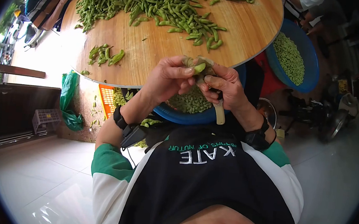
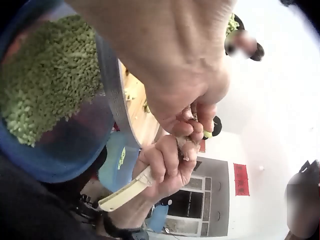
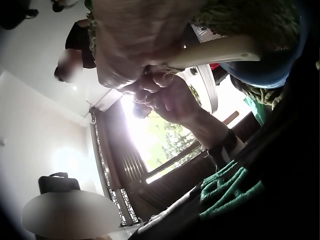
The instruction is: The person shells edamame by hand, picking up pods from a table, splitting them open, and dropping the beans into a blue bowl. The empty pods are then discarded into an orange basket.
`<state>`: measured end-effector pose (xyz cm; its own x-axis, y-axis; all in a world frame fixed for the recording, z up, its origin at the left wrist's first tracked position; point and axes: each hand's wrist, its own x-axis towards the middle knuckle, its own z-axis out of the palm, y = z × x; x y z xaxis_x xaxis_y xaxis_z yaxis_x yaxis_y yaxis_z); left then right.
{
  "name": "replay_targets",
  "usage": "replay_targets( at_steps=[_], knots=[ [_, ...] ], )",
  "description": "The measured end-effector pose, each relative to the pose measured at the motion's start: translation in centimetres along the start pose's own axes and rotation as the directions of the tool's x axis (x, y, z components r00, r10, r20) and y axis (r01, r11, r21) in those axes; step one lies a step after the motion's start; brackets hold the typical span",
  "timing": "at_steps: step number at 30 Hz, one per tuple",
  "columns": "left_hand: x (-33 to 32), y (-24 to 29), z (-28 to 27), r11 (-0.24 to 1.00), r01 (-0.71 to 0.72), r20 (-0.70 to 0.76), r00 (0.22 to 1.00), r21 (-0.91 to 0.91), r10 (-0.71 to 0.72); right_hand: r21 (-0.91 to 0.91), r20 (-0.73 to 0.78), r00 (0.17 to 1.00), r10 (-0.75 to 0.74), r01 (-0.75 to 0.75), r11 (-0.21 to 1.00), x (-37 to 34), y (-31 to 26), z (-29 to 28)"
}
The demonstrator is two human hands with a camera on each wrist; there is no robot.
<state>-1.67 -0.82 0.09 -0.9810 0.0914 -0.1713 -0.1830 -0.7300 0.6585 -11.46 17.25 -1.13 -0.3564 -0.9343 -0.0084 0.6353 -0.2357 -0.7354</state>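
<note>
The left hand (image 1: 167, 77) pinches a pod (image 1: 199, 68) at the table's (image 1: 133, 52) near edge; the right hand (image 1: 229, 90), fingers curled, grips a handle (image 1: 220, 112). Bare wood separates left pods (image 1: 106, 55) from the far heap (image 1: 155, 3). Fingers hide the handle's far end.

The bench (image 1: 138, 44) is showing smooth, glossy wood. At lower left, the pale floor (image 1: 28, 175) is gleaming like polished tile. The blue basin (image 1: 314, 77) at upper right is looking like plastic, the green bag (image 1: 68, 91) at left is looking like crinkled plastic, and the shirt (image 1: 208, 178) is appearing as matt cloth.
</note>
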Motion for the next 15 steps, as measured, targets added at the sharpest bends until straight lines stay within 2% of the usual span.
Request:
replay_targets(
  at_steps=[1, 2, 3, 4, 5, 6, 7, 8, 10, 11, 13, 14, 15],
  knots=[
    [0.1, 0.0, 0.3, 1.0, -0.005, -0.001, 1.0, 0.0, 0.005, -0.024, -0.006, 1.0, 0.003, -0.004, 1.0, 0.0, -0.1, -0.1],
    [0.2, 0.0, 0.8, 0.966, -0.072, -0.114, 0.988, 0.247, 0.103, -0.047, -0.013, 1.0, 0.007, -0.008, 0.999, 0.1, -0.2, -0.1],
    [0.2, -0.1, 1.1, 0.87, -0.101, -0.199, 0.955, 0.483, 0.222, -0.048, -0.011, 1.0, 0.01, -0.01, 0.999, 0.1, -0.3, 0.0],
    [0.2, -0.1, 1.0, 0.87, -0.102, -0.2, 0.954, 0.482, 0.223, 0.013, -0.033, 0.999, 0.028, -0.028, 1.0, 0.2, -0.5, 0.4],
    [0.2, -0.3, 0.9, 0.455, -0.281, 0.012, 0.86, 0.845, 0.51, 0.076, -0.054, 0.997, 0.046, -0.042, 0.996, 0.2, -0.5, 0.5],
    [0.2, -0.3, 1.0, -0.112, -0.336, 0.331, 0.714, 0.935, 0.617, 0.078, -0.057, 0.997, 0.047, -0.042, 0.996, 0.2, -0.5, 0.5],
    [-0.1, 0.0, 1.5, -0.218, -0.313, 0.38, 0.706, 0.925, 0.598, 0.115, -0.029, 0.998, 0.06, -0.057, 0.992, 0.3, -0.4, 0.3],
    [-0.2, 0.3, 1.8, -0.216, -0.311, 0.377, 0.708, 0.926, 0.597, 0.151, 0.001, 0.998, 0.071, -0.07, 0.986, 0.5, -0.3, 0.1],
    [-0.2, 0.8, 2.0, -0.532, -0.313, 0.591, 0.632, 0.786, 0.501, 0.202, 0.035, 0.995, 0.091, -0.096, 0.975, 0.7, -0.1, -0.5],
    [-0.1, 0.8, 1.8, -0.532, -0.312, 0.59, 0.633, 0.787, 0.502, 0.25, 0.07, 0.992, 0.109, -0.123, 0.96, 0.7, 0.1, -0.7],
    [0.0, 0.6, 1.2, -0.347, -0.383, 0.516, 0.666, 0.856, 0.539, 0.275, 0.059, 0.994, 0.096, -0.109, 0.955, 0.4, 0.6, -0.6],
    [0.1, 0.6, 1.2, -0.349, -0.382, 0.517, 0.665, 0.855, 0.538, 0.297, 0.049, 0.995, 0.082, -0.093, 0.95, 0.4, 0.8, -0.5],
    [0.1, 0.5, 1.3, -0.18, -0.403, 0.428, 0.694, 0.897, 0.578, 0.299, 0.05, 0.995, 0.081, -0.093, 0.95, 0.4, 0.8, -0.2]
  ],
)
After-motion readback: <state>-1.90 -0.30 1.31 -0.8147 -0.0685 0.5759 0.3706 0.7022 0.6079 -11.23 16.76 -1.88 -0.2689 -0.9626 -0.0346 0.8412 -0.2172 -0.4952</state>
